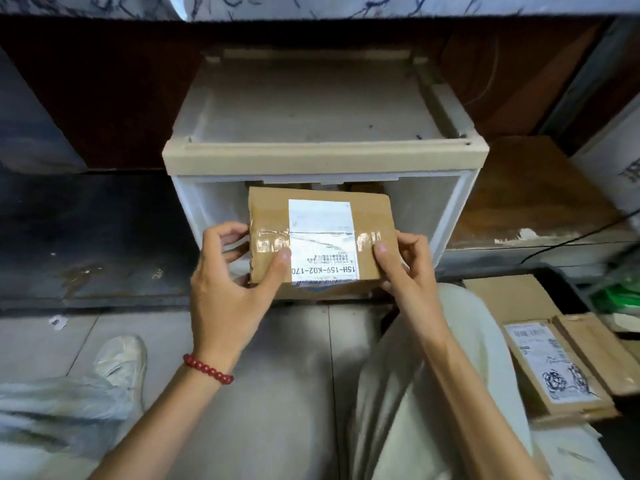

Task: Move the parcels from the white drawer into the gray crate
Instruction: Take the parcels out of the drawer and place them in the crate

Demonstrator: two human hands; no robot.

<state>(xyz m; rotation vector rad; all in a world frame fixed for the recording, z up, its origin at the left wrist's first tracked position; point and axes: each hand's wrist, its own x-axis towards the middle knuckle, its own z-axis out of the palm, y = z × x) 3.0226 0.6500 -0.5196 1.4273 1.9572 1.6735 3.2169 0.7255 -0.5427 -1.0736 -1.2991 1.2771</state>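
Parcel (322, 237), brown cardboard, taped across the middle, held in the air right in front of the white drawer (325, 157), level with its open front; white label faces up, printed code reads upside down from the head view.

Left hand (228, 282) on the parcel's left end; grip pinching it, thumb flat on the tape on top, fingers curled round the edge; red bead bracelet (207, 368) on that wrist.

Right hand (408, 271) on the parcel's right end; grip likewise pinching, thumb on top beside the label, fingers wrapped under and behind.

Behind the held parcel, inside the drawer, slivers of more brown cardboard (363, 186) show; count cannot be told.

Gray crate (575, 289) sits on the floor to the right of the drawer and nearer the person; only part of its dark rim in view; inside it a labelled parcel (550, 365) with black scribble on the label, lying flat among more cardboard.

White shoe (121, 355) on the tiled floor, left of and below the drawer.
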